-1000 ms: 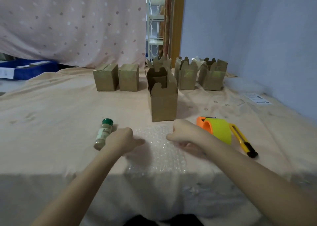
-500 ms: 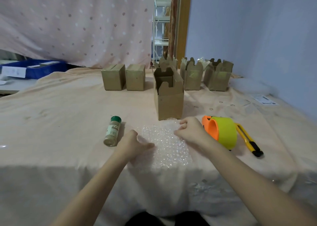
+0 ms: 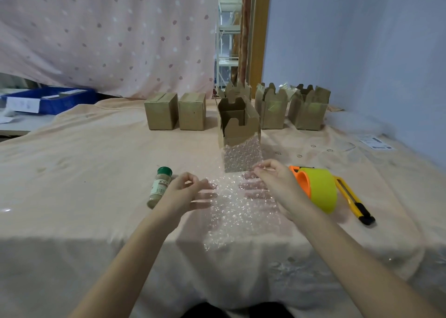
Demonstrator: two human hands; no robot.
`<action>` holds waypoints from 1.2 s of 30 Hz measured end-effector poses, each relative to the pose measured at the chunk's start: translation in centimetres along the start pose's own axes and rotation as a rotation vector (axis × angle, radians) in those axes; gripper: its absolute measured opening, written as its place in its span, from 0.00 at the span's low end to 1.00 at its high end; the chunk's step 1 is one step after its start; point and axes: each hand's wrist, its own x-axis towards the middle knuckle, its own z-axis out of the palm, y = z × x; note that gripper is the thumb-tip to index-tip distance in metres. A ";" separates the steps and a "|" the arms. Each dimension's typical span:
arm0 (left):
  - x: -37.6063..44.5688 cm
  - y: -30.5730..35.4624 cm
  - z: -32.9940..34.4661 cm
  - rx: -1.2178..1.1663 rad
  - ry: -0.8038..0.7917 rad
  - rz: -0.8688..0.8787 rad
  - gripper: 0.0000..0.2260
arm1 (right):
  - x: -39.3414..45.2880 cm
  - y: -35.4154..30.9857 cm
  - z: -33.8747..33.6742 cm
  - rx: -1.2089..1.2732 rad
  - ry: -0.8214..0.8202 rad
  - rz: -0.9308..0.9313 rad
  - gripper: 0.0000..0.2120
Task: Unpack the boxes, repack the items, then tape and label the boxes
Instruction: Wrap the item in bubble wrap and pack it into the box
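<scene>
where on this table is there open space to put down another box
The widest bare cloth is on the left, between the spice bottle and the two closed boxes. A smaller patch lies right of the open box, before the label sheet. The middle is crowded: bubble wrap, both hands, tape roll, cutter.

A single head-worn wide-angle camera looks forward and down across the peach cloth-covered table (image 3: pixel 96 163), close above both forearms.

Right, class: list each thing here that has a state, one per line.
Front box: open, upright.
Two left boxes: closed.
Back right boxes: open.
Spice jar: capped, lying down.
Bubble wrap: held up by both hands.
Left hand: pinching.
Right hand: pinching.
</scene>
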 end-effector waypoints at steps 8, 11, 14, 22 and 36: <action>-0.7 1.8 0.5 0.029 0.154 0.155 0.08 | -1.0 -1.5 0.3 0.137 -0.118 -0.008 0.04; -0.7 1.2 0.6 0.562 0.434 0.344 0.18 | -0.9 -1.5 0.5 0.200 -0.111 0.000 0.04; -2.2 1.4 2.0 0.921 0.493 0.571 0.24 | -1.3 -1.7 1.1 0.251 -0.142 -0.025 0.04; -2.0 1.2 3.8 0.495 0.072 0.342 0.35 | -1.9 -2.4 1.9 0.222 -0.254 -0.088 0.05; -1.1 2.3 3.4 -0.384 0.024 0.132 0.24 | -0.7 -2.6 1.4 -0.034 -0.205 0.008 0.20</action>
